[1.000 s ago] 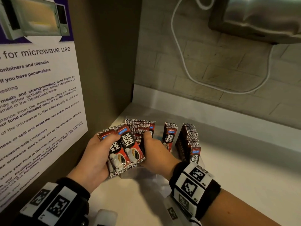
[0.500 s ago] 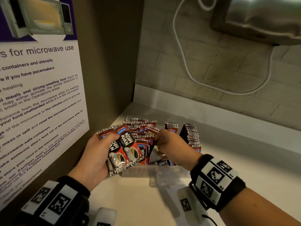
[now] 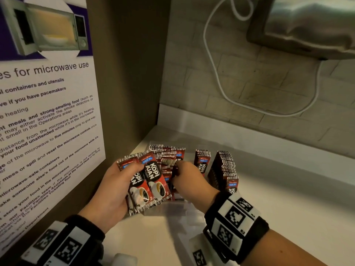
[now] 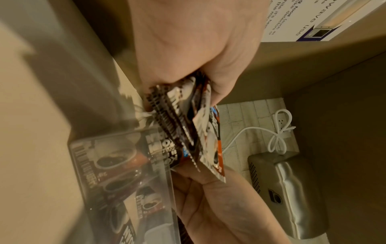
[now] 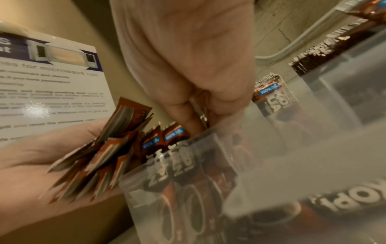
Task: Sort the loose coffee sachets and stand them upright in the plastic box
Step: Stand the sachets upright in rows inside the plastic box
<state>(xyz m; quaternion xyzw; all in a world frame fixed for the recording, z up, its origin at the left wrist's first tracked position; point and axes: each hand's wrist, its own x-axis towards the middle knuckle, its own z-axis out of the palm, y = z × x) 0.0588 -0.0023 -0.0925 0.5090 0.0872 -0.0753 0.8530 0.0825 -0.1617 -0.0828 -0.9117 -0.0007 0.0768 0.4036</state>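
My left hand (image 3: 113,189) grips a fanned bundle of red and black coffee sachets (image 3: 148,181) just left of the clear plastic box (image 3: 172,211). Inside the box several sachets stand upright in rows (image 3: 223,167), with a thinner row in the middle (image 3: 201,162). My right hand (image 3: 177,168) reaches down into the box's left part, fingers curled and pinching the top of a sachet there. In the right wrist view the fingertips (image 5: 194,122) dip behind the box wall (image 5: 292,165), beside the fanned bundle (image 5: 100,156). The left wrist view shows the bundle's edges (image 4: 183,125) over the box (image 4: 125,181).
A microwave-rules poster (image 3: 48,112) covers the brown side wall close on the left. A white cable (image 3: 217,79) hangs on the tiled back wall under a metal appliance (image 3: 307,25). The white counter (image 3: 288,208) extends to the right.
My right hand left the bundle's side, turned its wrist outward and went into the left part of the box, pinching a sachet. The left hand and its bundle stayed put.
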